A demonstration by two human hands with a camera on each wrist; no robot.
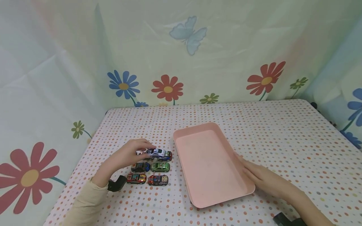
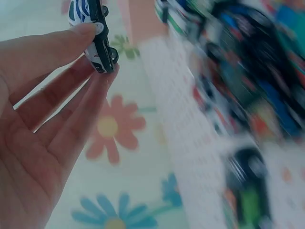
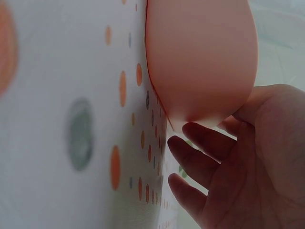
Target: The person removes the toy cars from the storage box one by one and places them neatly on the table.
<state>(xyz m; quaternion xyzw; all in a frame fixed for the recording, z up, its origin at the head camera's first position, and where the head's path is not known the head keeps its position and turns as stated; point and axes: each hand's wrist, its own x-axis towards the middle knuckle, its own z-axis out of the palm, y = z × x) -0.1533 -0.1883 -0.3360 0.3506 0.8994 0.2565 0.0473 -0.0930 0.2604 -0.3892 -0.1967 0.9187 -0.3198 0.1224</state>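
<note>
Thumb and fingers of my left hand (image 1: 134,152) pinch a white and blue toy car (image 1: 156,153), held above other toy cars. In the left wrist view, the pinched toy car (image 2: 93,36) shows its dark underside and wheels. Below and around are a green toy car (image 1: 160,167), a dark blue one (image 1: 140,167), a red one (image 1: 136,178) and a dark red one (image 1: 158,180). A blue toy car (image 1: 168,156) is partly hidden behind the held one. My right hand (image 1: 266,179) touches the right side of a pink tray (image 1: 209,163), its fingers loosely extended along the outer wall.
A dotted cloth (image 1: 271,135) covers the table. Behind it hangs a pale curtain (image 1: 226,56) printed with flowers and a butterfly. The tray stands at a slant to the right of the cars.
</note>
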